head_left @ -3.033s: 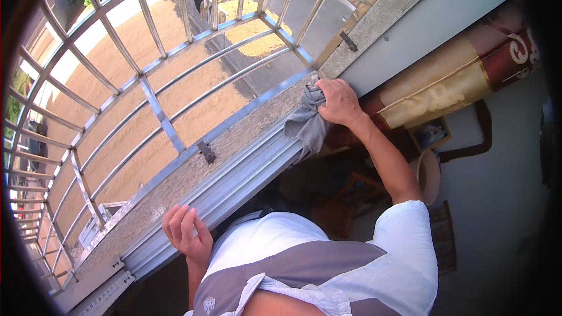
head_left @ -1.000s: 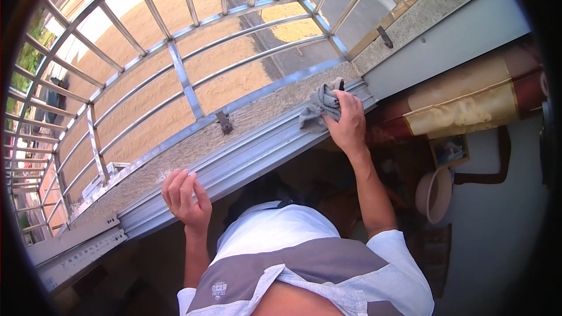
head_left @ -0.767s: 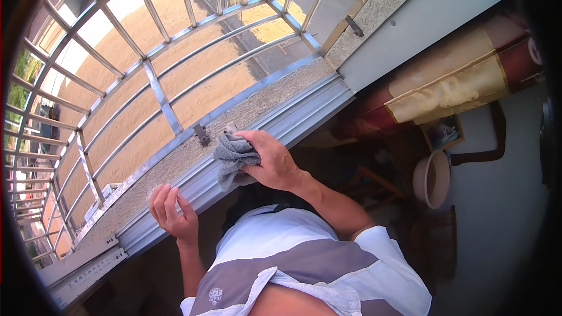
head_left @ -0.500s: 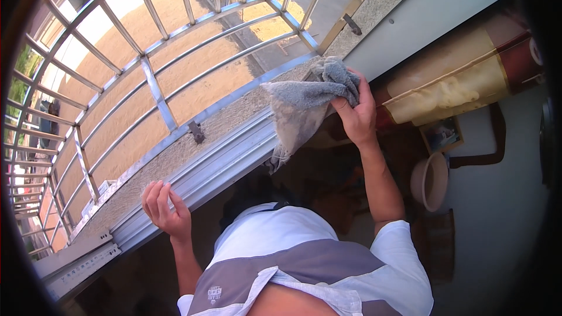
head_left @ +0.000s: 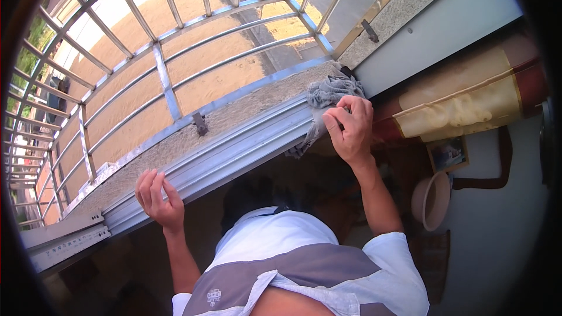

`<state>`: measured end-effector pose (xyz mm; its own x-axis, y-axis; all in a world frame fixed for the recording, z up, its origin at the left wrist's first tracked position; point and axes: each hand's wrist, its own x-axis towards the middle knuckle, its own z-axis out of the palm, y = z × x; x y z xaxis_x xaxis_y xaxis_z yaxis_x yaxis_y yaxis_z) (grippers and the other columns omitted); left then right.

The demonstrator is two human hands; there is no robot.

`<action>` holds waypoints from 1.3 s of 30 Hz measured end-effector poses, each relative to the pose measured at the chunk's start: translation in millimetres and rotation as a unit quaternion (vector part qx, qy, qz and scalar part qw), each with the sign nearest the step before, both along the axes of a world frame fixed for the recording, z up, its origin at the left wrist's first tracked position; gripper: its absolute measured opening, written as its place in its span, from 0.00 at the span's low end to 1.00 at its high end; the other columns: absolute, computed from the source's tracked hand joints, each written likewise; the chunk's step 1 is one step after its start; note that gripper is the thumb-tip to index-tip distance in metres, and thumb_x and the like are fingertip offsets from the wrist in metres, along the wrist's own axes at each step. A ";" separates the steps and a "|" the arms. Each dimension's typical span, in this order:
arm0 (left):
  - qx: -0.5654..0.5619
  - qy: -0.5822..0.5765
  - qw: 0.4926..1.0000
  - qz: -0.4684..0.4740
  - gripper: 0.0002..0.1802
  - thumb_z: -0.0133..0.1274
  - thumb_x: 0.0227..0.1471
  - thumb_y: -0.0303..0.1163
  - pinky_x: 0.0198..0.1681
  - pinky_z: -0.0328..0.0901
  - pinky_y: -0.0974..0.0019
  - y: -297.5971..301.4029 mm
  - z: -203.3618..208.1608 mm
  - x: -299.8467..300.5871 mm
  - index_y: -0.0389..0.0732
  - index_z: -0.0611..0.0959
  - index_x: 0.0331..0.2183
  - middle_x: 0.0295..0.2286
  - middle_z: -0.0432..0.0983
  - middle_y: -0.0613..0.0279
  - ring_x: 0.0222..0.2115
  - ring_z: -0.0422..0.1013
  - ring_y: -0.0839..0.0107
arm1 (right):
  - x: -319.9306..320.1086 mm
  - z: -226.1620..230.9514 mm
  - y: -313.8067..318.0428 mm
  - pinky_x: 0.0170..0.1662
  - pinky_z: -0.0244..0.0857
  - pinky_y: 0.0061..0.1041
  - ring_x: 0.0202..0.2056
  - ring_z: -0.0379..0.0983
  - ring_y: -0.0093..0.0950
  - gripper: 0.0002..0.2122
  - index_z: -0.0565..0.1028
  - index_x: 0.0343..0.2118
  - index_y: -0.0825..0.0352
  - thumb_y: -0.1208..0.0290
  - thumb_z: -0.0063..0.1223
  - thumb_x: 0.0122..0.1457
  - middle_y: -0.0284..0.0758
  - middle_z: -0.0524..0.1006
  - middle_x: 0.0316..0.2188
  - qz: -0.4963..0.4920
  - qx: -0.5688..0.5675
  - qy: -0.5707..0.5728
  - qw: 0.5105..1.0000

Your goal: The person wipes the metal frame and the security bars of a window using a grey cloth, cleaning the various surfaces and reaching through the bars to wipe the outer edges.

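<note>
many metal bars (head_left: 165, 83) beyond window track (head_left: 234, 145); grey cloth (head_left: 331, 90) across right end

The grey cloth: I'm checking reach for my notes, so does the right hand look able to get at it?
Likely yes: the right hand is close to the grey cloth at the right end of the metal track, with nothing visible between; whether they touch is unclear.

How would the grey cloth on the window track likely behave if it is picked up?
The grey cloth is probably floppy: it lies crumpled, with one end drooping past the inner edge of the window track. It seems light, being a small bundle of fabric. Its irregular folds make rolling unlikely.
</note>
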<state>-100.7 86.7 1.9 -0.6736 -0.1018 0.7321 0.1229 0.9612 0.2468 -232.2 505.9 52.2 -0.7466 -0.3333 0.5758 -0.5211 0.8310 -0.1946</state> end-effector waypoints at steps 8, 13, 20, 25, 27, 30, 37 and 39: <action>0.014 -0.025 1.000 -0.006 0.08 0.57 0.53 0.19 0.57 0.67 0.49 -2.1 0.2 0.3 0.37 0.85 0.37 0.41 0.80 0.54 0.49 0.75 0.51 | 4.3 -7.4 -19.8 0.51 0.64 0.39 0.46 0.70 0.39 0.16 0.80 0.40 0.61 0.60 0.69 0.53 0.34 0.75 0.40 -0.108 0.053 -0.085 0.989; 0.032 -0.055 0.997 -0.045 0.07 0.57 0.54 0.19 0.57 0.67 0.49 -2.7 3.7 4.0 0.37 0.85 0.37 0.40 0.80 0.54 0.48 0.75 0.52 | -11.2 1.5 -26.5 0.50 0.67 0.38 0.42 0.74 0.38 0.10 0.81 0.36 0.64 0.64 0.67 0.56 0.35 0.80 0.35 -0.118 0.033 -0.196 0.973; 0.037 -0.080 0.992 -0.088 0.07 0.58 0.54 0.21 0.55 0.67 0.49 -4.9 6.3 3.5 0.38 0.84 0.37 0.41 0.80 0.54 0.49 0.75 0.51 | -10.4 0.8 -54.5 0.49 0.68 0.34 0.43 0.74 0.40 0.06 0.81 0.37 0.66 0.69 0.61 0.61 0.38 0.80 0.38 -0.030 -0.100 -0.215 0.971; 0.038 -0.092 0.991 -0.094 0.07 0.58 0.54 0.23 0.53 0.67 0.48 -4.6 10.6 3.6 0.41 0.84 0.38 0.41 0.79 0.57 0.47 0.75 0.54 | -4.5 0.1 -55.7 0.50 0.63 0.37 0.44 0.70 0.36 0.06 0.82 0.37 0.61 0.67 0.62 0.59 0.32 0.77 0.39 -0.023 0.053 -0.158 0.986; 0.039 -0.094 0.990 -0.096 0.07 0.58 0.54 0.23 0.53 0.67 0.48 -4.8 11.2 3.8 0.41 0.84 0.38 0.41 0.79 0.57 0.47 0.76 0.53 | -0.9 -2.4 -60.6 0.50 0.62 0.37 0.44 0.70 0.35 0.06 0.82 0.37 0.60 0.66 0.63 0.58 0.31 0.76 0.39 -0.027 0.057 -0.152 0.986; 0.036 -0.089 0.990 -0.100 0.07 0.58 0.54 0.23 0.53 0.67 0.48 -5.1 11.5 2.3 0.41 0.84 0.38 0.41 0.79 0.57 0.47 0.76 0.53 | 7.2 -6.1 -75.7 0.51 0.62 0.36 0.44 0.69 0.35 0.07 0.82 0.37 0.60 0.67 0.63 0.58 0.31 0.76 0.39 -0.027 0.058 -0.125 0.990; 0.045 -0.093 0.990 -0.100 0.07 0.58 0.54 0.23 0.55 0.67 0.50 -5.5 9.1 4.9 0.38 0.84 0.37 0.41 0.80 0.54 0.49 0.75 0.52 | -10.3 6.9 -63.1 0.48 0.68 0.36 0.43 0.74 0.35 0.04 0.82 0.33 0.62 0.70 0.62 0.58 0.32 0.79 0.35 0.049 0.076 -0.134 0.987; 0.044 -0.093 0.990 -0.098 0.07 0.58 0.55 0.23 0.55 0.67 0.50 -6.3 9.0 5.8 0.38 0.84 0.37 0.41 0.80 0.54 0.49 0.75 0.52 | -27.5 6.3 -28.7 0.49 0.68 0.38 0.42 0.74 0.38 0.05 0.82 0.34 0.64 0.70 0.60 0.59 0.34 0.80 0.36 -0.025 0.140 -0.107 0.984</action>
<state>-94.9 80.4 10.9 -0.8088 -0.0136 0.5879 0.2501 0.8968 0.3649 -259.7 477.2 58.5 -0.8601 -0.4162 0.2948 -0.4504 0.8911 -0.0559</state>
